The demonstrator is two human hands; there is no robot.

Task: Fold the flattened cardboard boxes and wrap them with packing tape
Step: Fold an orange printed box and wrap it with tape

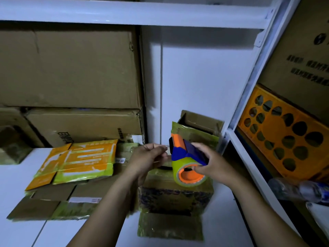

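R hand [211, 164] grips a tape gun [185, 157], orange & blue, fingers curled round its roll. L hand [147, 157] just beside it, fingertips pinching the clear tape end [164, 146] drawn from the gun. Both held over a folded box [174, 195] near the table's [17, 189] right edge. Flat boxes [78, 161] lie at the table's left. Orange crate [284, 136] on shelf at right.

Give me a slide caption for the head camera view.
The left hand pinches the tape end pulled from the tape dispenser held in the right hand, above a cardboard box.
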